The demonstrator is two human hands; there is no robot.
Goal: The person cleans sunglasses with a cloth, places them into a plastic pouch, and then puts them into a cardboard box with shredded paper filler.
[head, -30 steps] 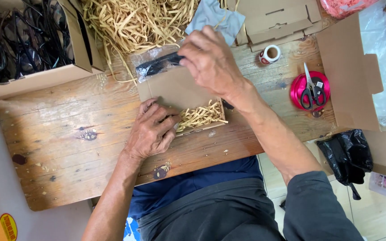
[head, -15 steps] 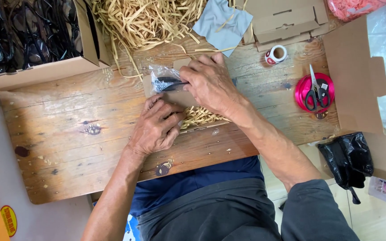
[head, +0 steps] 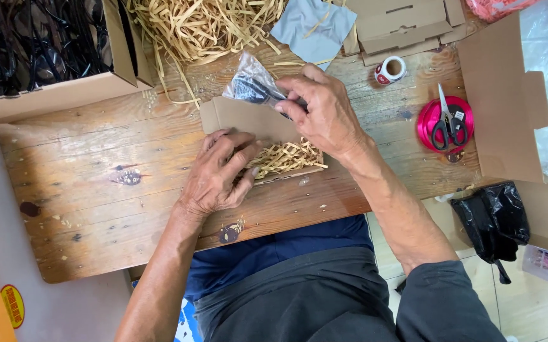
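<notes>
Two hands (head: 220, 174) (head: 321, 107), small box (head: 248, 120), scissors (head: 446, 123), tape roll (head: 390, 69)

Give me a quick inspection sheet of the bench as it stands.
Surface: worn wooden table, stained, stray paper shreds.
Job's things: small cardboard box holding shreds; clear bag with a dark item at its flap.
Clutter: shred pile, grey cloth, tape roll, scissors on a pink ribbon spool, flat boxes.
Grips: left hand presses on the shreds; right hand pinches the bag.
Cables: nothing seen for certain; dark tangled items in the carton, top left.
Surroundings: black bag and open carton at right.
</notes>
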